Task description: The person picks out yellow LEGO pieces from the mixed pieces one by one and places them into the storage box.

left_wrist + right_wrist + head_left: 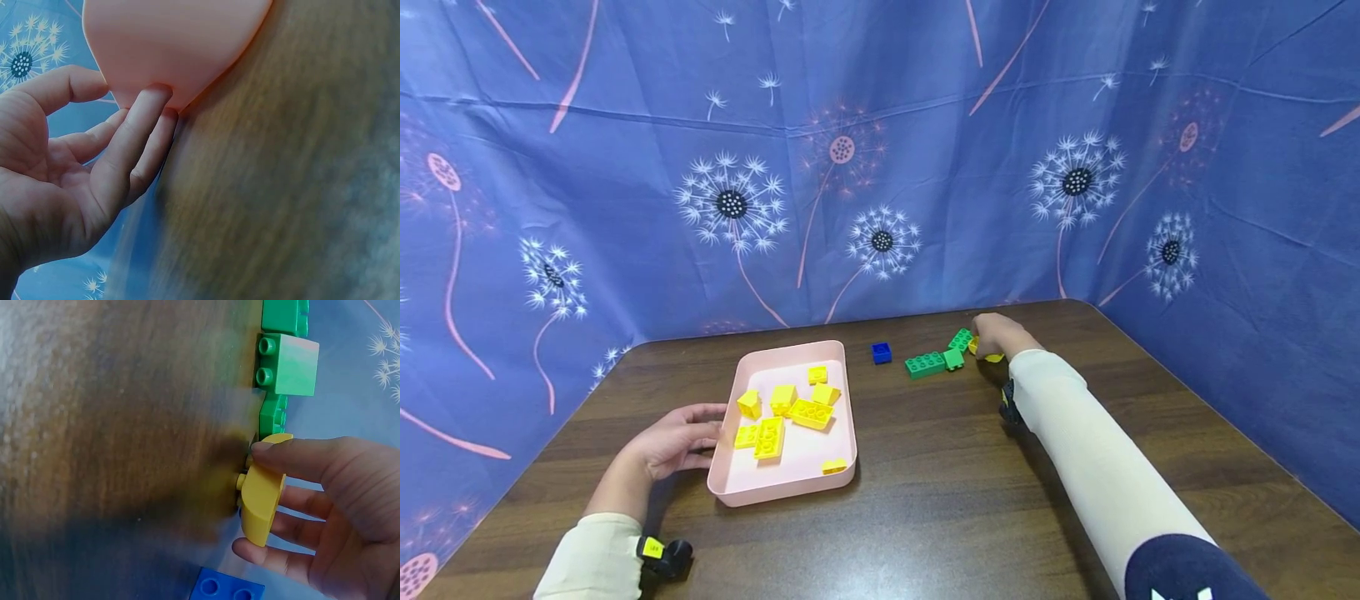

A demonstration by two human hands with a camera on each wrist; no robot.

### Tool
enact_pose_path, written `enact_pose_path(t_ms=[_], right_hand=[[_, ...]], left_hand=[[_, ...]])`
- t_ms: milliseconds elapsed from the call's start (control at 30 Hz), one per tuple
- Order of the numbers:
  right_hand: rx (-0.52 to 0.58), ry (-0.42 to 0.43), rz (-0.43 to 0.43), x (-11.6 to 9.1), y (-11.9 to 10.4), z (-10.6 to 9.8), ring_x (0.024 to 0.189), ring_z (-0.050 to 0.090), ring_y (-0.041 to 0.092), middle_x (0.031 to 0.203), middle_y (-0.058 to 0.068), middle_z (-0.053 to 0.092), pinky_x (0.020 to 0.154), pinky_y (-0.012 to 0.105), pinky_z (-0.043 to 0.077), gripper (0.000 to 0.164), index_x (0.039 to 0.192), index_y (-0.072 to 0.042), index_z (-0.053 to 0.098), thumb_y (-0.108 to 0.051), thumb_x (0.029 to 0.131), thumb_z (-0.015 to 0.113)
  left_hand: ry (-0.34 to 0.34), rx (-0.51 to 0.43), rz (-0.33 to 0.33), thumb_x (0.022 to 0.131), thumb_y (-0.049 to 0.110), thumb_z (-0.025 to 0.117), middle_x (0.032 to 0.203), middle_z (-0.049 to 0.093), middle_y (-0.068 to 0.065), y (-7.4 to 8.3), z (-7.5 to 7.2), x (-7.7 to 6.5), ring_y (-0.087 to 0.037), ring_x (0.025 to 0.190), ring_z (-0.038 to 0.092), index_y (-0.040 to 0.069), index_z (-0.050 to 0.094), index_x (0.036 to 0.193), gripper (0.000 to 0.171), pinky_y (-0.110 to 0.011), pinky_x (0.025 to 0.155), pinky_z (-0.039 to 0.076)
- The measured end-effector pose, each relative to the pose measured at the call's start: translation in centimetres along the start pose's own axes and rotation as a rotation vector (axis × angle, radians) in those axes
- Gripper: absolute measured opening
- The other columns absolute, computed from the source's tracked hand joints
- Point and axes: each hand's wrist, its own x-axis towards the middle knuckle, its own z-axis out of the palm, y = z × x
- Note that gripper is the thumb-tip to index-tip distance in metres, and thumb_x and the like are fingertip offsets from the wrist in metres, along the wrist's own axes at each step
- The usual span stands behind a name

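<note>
My right hand point(996, 335) reaches to the far right part of the table. It pinches a yellow curved-top brick point(257, 499) between thumb and fingers, studs facing the table side in the right wrist view. Right beside that brick stand green bricks point(925, 364), one of them a green block point(296, 364) with two studs showing. My left hand point(681, 442) is at the left side of a pink tray point(850, 400), fingers extended with fingertips against its outer wall point(169, 47). Inside the tray lie several yellow bricks point(811, 414), scattered and turned different ways.
A dark blue brick point(882, 353) sits between the tray and the green bricks. Another view, from the right wrist, has a blue brick point(226, 586) near my fingertips. The wooden table point(940, 483) ends at a blue dandelion-print curtain point(925, 167) behind and at both sides.
</note>
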Motion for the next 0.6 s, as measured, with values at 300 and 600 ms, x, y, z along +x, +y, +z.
enact_pose_path(t_ms=[300, 600], right_hand=[[-0.022, 0.018, -0.002, -0.71, -0.46, -0.37, 0.1, 0.059, 0.031, 0.12, 0.02, 0.062, 0.076, 0.043, 0.052, 0.042, 0.119, 0.002, 0.063, -0.013, 0.081, 0.075], [-0.055, 0.035, -0.027, -0.59, -0.43, -0.31, 0.093, 0.059, 0.028, 0.117, 0.019, 0.063, 0.07, 0.04, 0.051, 0.044, 0.118, 0.001, 0.064, -0.016, 0.08, 0.078]], left_hand=[[0.008, -0.008, 0.003, 0.094, 0.01, 0.058, 0.122, 0.061, -0.016, 0.13, 0.17, -0.02, -0.026, 0.104, 0.065, -0.008, 0.022, 0.148, 0.067, -0.048, 0.085, 0.055], [0.02, -0.009, -0.002, 0.093, 0.011, 0.059, 0.12, 0.062, -0.015, 0.23, 0.16, 0.0, -0.026, 0.103, 0.065, -0.007, 0.024, 0.148, 0.067, -0.049, 0.086, 0.055]])
